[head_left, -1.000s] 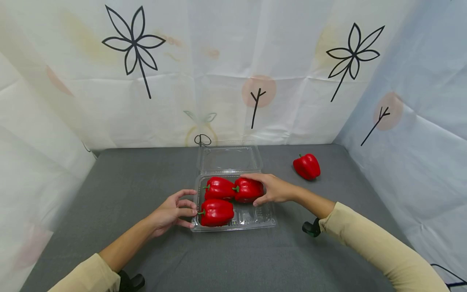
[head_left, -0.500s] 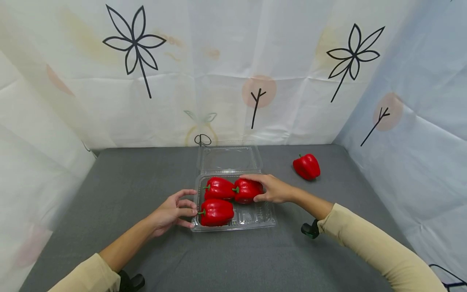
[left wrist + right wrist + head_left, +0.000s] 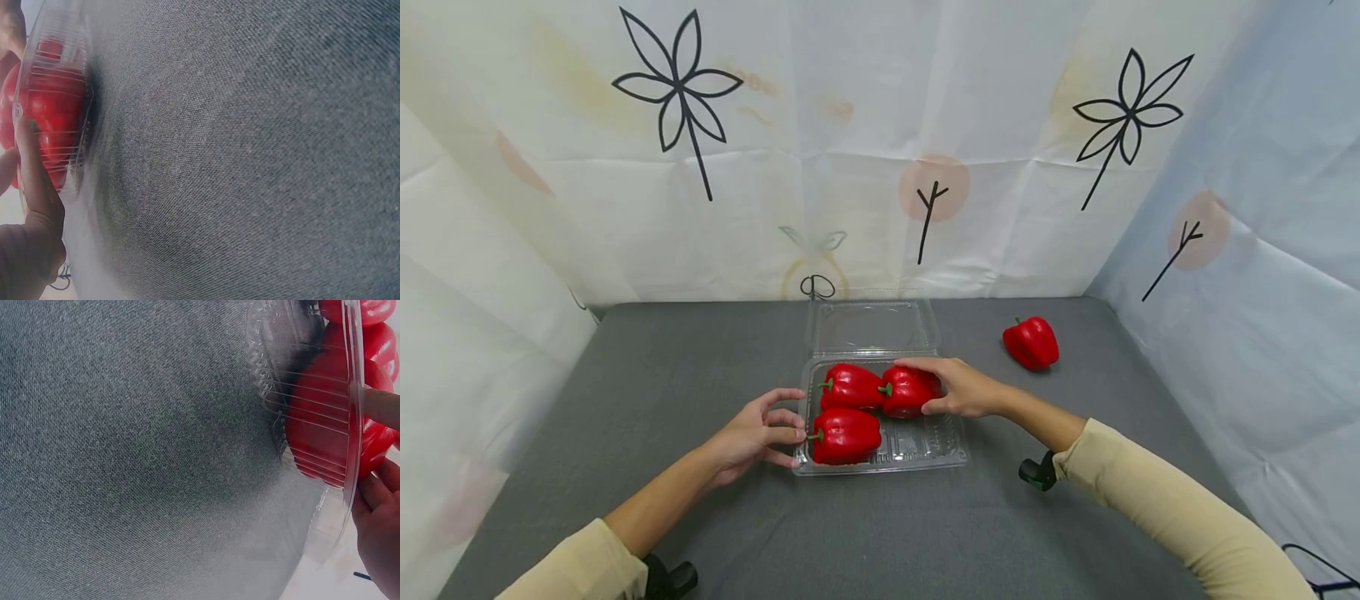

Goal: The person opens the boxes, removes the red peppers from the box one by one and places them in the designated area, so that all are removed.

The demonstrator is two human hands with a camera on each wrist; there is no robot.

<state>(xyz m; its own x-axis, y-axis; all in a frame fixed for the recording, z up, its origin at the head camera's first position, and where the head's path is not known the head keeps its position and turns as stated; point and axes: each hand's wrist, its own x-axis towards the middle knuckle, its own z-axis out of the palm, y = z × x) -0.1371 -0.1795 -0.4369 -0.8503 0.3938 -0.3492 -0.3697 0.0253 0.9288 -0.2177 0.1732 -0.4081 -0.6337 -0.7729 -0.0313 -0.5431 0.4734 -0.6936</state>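
Three red bell peppers with green stems are in a clear plastic clamshell container point(image 3: 917, 463): one at back left point(image 3: 852, 387), one at front left point(image 3: 846, 436), one at back right point(image 3: 904, 392). My right hand point(image 3: 966, 389) grips the back-right pepper from its right side, fingers over the far side and thumb in front. In the right wrist view, the fingers reach over the rim onto that pepper point(image 3: 319, 412). My left hand point(image 3: 752, 433) rests its spread fingers against the container's left rim. The left wrist view has a finger point(image 3: 39, 181) lying along that wall.
Another red bell pepper point(image 3: 1031, 342) lies on the grey cloth-covered table point(image 3: 880, 533) at the back right. The container's lid point(image 3: 874, 327) is folded back, away from me. White printed curtains point(image 3: 865, 108) enclose the back and sides.
Almost nothing differs. The right hand and the pepper it holds have shifted very slightly inside the container; the left hand stays at the rim.
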